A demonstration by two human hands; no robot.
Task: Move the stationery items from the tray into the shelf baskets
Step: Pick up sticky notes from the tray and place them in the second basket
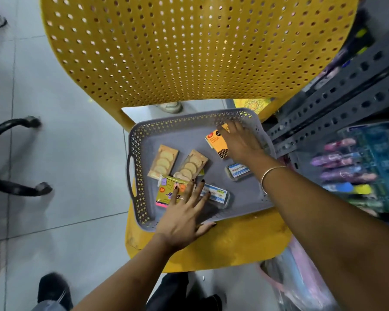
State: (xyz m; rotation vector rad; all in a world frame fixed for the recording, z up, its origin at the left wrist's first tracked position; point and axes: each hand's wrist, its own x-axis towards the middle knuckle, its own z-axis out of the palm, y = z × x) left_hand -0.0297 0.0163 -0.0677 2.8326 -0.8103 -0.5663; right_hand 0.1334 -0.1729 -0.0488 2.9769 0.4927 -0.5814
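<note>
A grey perforated tray (180, 133) rests on the seat of a yellow chair (234, 245). In it lie two tan packs with round pieces (163, 161) (192, 166), a yellow sticky-note pack (166, 194), two small clear boxes with blue-and-white labels (238, 171) (218, 195) and an orange box (218, 142). My left hand (184, 212) lies flat with spread fingers over the sticky-note pack and the nearer labelled box. My right hand (240, 140) reaches over the orange box, fingers on its right side. Whether it grips the box is unclear.
A grey slotted metal shelf frame (337, 102) stands to the right, with a basket of pens and markers (357, 167) blurred below it. Black chair legs with castors (20, 153) are on the left floor. Plastic bags (296, 277) lie at lower right.
</note>
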